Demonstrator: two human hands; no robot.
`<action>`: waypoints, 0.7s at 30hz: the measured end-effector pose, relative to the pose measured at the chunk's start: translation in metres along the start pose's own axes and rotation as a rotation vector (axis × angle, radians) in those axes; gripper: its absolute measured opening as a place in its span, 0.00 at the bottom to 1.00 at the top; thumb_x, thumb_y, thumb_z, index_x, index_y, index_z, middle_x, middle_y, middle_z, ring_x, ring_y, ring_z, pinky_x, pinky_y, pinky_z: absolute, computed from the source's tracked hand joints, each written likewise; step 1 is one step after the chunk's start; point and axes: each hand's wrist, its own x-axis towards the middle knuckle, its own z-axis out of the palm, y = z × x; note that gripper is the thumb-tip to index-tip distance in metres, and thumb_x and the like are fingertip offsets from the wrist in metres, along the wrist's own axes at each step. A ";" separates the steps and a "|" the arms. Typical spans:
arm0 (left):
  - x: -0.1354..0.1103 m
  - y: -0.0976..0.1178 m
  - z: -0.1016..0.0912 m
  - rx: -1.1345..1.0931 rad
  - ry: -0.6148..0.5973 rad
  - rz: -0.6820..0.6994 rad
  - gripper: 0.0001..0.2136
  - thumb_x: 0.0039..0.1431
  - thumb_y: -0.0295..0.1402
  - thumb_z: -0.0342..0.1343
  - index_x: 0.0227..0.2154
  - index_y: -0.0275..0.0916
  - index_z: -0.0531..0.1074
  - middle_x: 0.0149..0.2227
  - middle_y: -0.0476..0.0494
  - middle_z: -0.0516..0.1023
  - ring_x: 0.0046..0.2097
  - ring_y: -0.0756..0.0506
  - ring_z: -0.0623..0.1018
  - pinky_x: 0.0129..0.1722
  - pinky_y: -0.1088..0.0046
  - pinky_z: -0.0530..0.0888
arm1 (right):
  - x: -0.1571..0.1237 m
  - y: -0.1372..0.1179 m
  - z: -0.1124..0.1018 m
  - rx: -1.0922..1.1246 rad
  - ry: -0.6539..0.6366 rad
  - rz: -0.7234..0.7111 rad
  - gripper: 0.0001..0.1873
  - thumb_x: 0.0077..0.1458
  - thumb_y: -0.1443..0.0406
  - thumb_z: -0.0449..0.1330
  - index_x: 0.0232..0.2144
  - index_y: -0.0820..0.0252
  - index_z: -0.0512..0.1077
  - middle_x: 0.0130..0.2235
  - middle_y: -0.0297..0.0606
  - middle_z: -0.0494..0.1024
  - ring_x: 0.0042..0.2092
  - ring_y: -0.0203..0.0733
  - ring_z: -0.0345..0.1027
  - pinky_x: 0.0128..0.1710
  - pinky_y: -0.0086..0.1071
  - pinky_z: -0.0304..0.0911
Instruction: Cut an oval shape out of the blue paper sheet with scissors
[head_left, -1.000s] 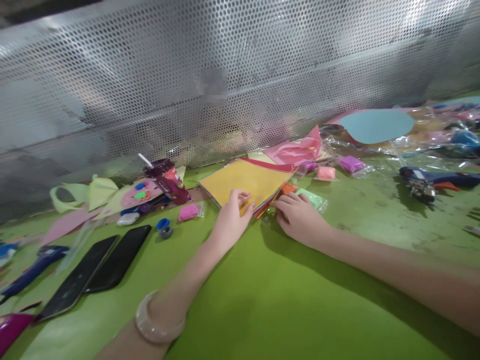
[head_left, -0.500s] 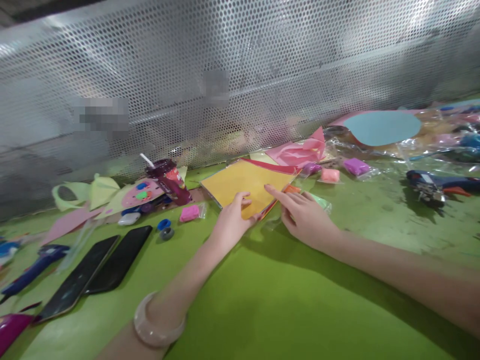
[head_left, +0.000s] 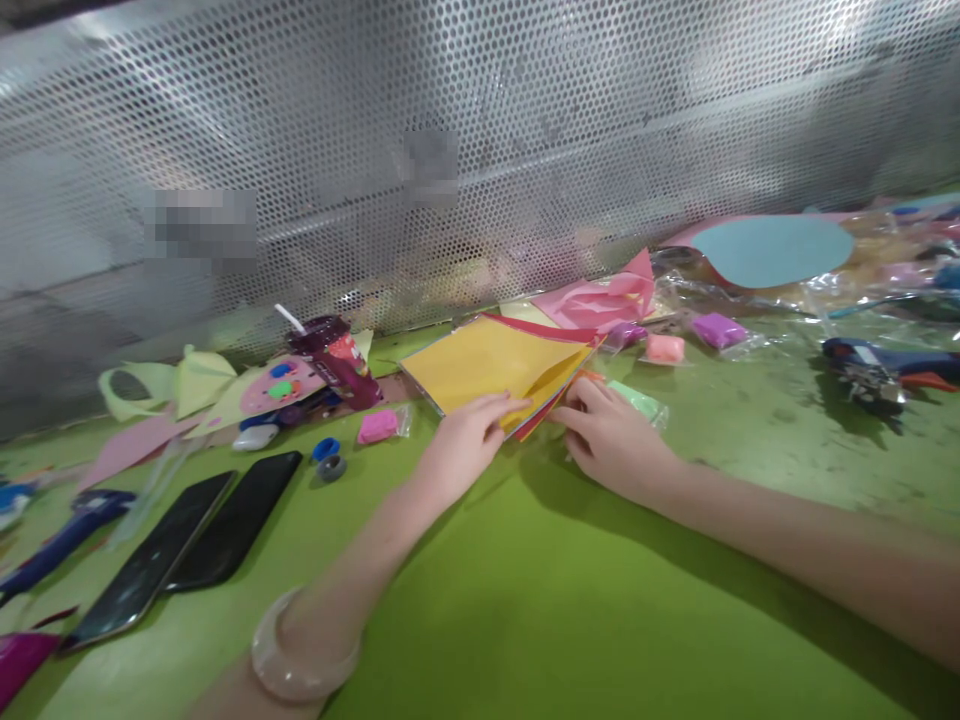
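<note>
A stack of coloured paper (head_left: 480,365), yellow on top with red beneath and what looks like a clear sleeve around it, lies on the green table. Its right edge gapes, with the yellow sheet bowed up. My left hand (head_left: 469,440) rests its outstretched fingers on the near corner, thumb close to the edge. At the right edge, my right hand (head_left: 611,430) has curled fingers, thumb and forefinger closed at the sheets' border; the exact contact is partly hidden. Just behind that hand lie an orange packet (head_left: 592,377) and a pale green packet (head_left: 637,402).
Two black phones (head_left: 232,520), a blue glue gun (head_left: 67,540) and a dark cup with a straw (head_left: 337,360) are on the left. Pink (head_left: 379,427), peach (head_left: 664,348) and purple clay packets (head_left: 718,331) lie around. Another blue tool (head_left: 885,365) sits right. A perforated metal panel (head_left: 480,150) stands behind.
My right hand has drawn back from the top of the yellow sheet to the stack's right edge, which now gapes. My left fingers have stretched flatter over the near corner.
</note>
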 end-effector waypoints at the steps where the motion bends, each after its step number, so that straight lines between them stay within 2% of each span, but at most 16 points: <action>1: 0.000 0.001 0.000 0.046 -0.008 0.001 0.19 0.51 0.19 0.45 0.42 0.43 0.72 0.52 0.46 0.69 0.50 0.47 0.71 0.53 0.67 0.63 | 0.000 0.000 0.001 0.004 -0.001 -0.003 0.16 0.49 0.73 0.49 0.38 0.62 0.73 0.33 0.44 0.64 0.35 0.43 0.56 0.38 0.36 0.58; 3: -0.001 0.001 0.002 0.077 0.017 -0.019 0.17 0.52 0.21 0.46 0.40 0.42 0.73 0.50 0.45 0.71 0.48 0.47 0.72 0.52 0.67 0.65 | 0.000 0.001 0.002 0.005 0.000 -0.009 0.17 0.49 0.73 0.49 0.39 0.61 0.73 0.33 0.43 0.63 0.35 0.42 0.56 0.37 0.35 0.58; 7: 0.000 -0.001 0.005 0.029 0.086 -0.042 0.16 0.52 0.30 0.53 0.45 0.39 0.70 0.45 0.45 0.75 0.44 0.46 0.74 0.47 0.70 0.69 | -0.001 0.002 0.004 -0.001 -0.015 -0.020 0.17 0.49 0.73 0.49 0.39 0.62 0.73 0.34 0.43 0.64 0.35 0.42 0.57 0.38 0.36 0.58; 15: 0.004 -0.004 -0.005 -0.108 -0.010 -0.170 0.16 0.51 0.37 0.56 0.45 0.43 0.71 0.48 0.48 0.73 0.49 0.45 0.72 0.50 0.69 0.66 | 0.000 0.001 0.003 0.013 -0.039 -0.012 0.18 0.49 0.73 0.49 0.40 0.62 0.72 0.34 0.44 0.64 0.35 0.42 0.57 0.39 0.37 0.59; 18: 0.004 -0.005 -0.007 -0.134 -0.029 -0.186 0.15 0.52 0.36 0.54 0.44 0.43 0.71 0.48 0.49 0.73 0.48 0.46 0.72 0.50 0.69 0.66 | 0.000 0.002 0.004 0.014 -0.032 -0.015 0.19 0.49 0.73 0.48 0.42 0.61 0.72 0.34 0.44 0.65 0.36 0.43 0.57 0.39 0.37 0.59; 21: 0.004 -0.005 -0.006 -0.134 -0.008 -0.169 0.15 0.54 0.29 0.50 0.46 0.42 0.70 0.47 0.48 0.74 0.46 0.47 0.73 0.47 0.71 0.68 | -0.001 0.003 0.007 0.023 -0.015 -0.022 0.22 0.49 0.73 0.48 0.46 0.60 0.70 0.36 0.44 0.65 0.38 0.44 0.58 0.40 0.39 0.59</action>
